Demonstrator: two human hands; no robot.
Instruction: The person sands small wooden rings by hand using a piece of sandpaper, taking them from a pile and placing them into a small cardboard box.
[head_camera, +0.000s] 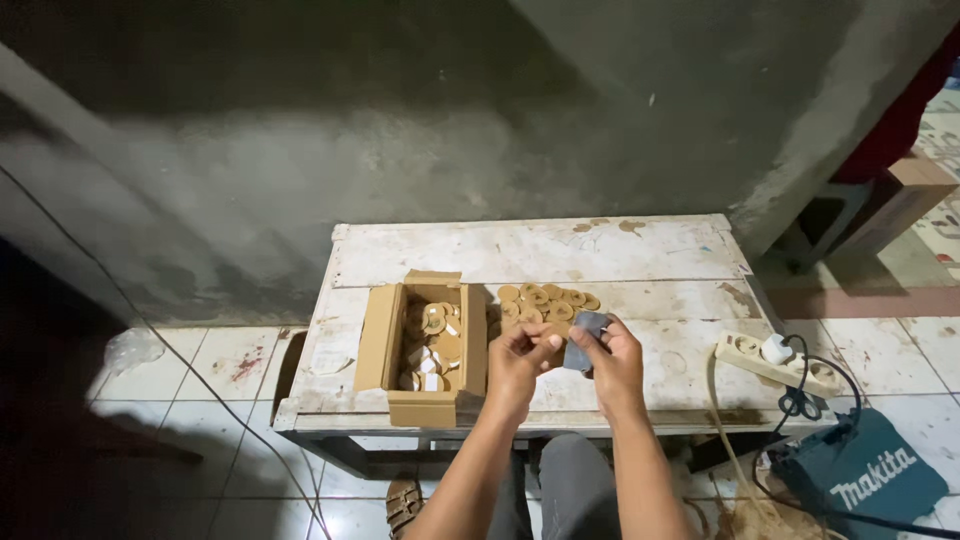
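Observation:
My left hand (520, 362) pinches a small round wooden disc (552, 342) between its fingertips, over the white table (540, 250). My right hand (612, 362) holds a small grey block (585, 338) pressed against that disc. Both hands meet just in front of a loose pile of wooden rings and discs (548, 303) lying on the tabletop. To the left of my left hand stands an open cardboard box (385, 345) holding several more wooden discs.
A white power strip (752, 356) with a plug and cable lies at the table's right edge. A teal tool case (862, 475) sits on the tiled floor at the right. A grey concrete wall rises behind the table. My knees and a sandal show below.

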